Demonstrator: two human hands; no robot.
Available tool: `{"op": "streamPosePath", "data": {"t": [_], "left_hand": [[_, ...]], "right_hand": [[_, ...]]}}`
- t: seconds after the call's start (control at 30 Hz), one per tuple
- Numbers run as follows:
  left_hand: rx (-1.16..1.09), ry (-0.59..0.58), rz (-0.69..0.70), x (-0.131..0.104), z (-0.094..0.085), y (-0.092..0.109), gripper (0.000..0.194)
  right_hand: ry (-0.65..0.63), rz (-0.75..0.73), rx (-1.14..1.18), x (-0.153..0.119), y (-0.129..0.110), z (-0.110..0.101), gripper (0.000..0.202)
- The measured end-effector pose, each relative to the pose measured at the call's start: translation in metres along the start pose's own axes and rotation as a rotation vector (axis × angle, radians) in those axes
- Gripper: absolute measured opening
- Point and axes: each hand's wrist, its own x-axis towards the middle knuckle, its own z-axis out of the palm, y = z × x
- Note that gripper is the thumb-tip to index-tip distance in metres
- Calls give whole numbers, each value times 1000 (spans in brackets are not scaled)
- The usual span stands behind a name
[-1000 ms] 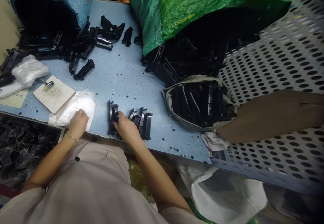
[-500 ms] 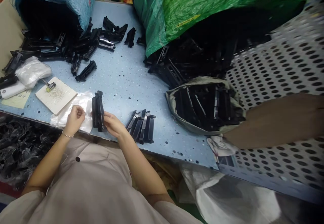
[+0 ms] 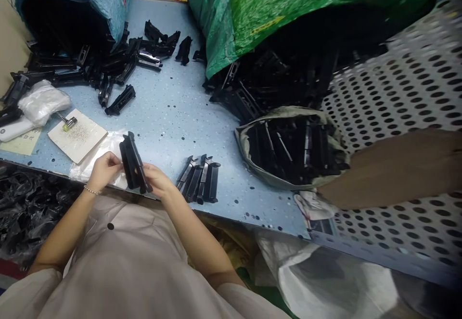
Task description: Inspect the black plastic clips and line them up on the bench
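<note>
My right hand (image 3: 156, 179) is closed on a pair of long black plastic parts (image 3: 133, 165), which lie side by side and lean to the left above the table's front edge. At their left edge is my left hand (image 3: 105, 169), its fingertips pinched together; what is between them is too small to tell. Under and behind this hand lies a stack of clear plastic bags (image 3: 86, 165). To the right of my right hand, several similar black parts (image 3: 199, 179) rest in a row on the blue table (image 3: 173, 102).
A blue sack (image 3: 119, 1) spills black parts at the back left. A green sack (image 3: 245, 30) and a cloth-rimmed bag (image 3: 245, 150) of parts stand right. A square board (image 3: 77, 141) lies at left. Another person's arm (image 3: 393, 170) reaches in from the right.
The black parts in my right hand have shifted left and tilted, their tops leaning left. They now meet my left fingertips, where a gap showed before.
</note>
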Motion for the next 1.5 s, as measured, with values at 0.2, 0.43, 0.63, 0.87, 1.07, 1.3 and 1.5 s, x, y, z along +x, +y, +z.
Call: {"op": "streamPosePath", "data": {"t": [0.2,0.43,0.63,0.87,1.07,1.3,1.5], "left_hand": [[-171,91,84,-5,-29,9,26],[-185,-44,52,-6,-15,20,31],[-231,9,38,-9,-29,22,35],[-226,-61,30,-5,-10,13,34],[-73,53,164,-7,-38,11,22],[540,-10,372,-10,-39,8,33],[342,-158,249,3,-39,5,52]], "right_hand": [[149,-90,24,11,-4,-18,25],[-13,-43,49,4,4,1,35],[81,-76,64,15,4,-9,33],[1,9,90,19,14,-5,21],[114,-66,69,21,7,-21,27],[5,-65,57,-16,5,-5,51],[-43,192,-73,-27,28,4,38]]}}
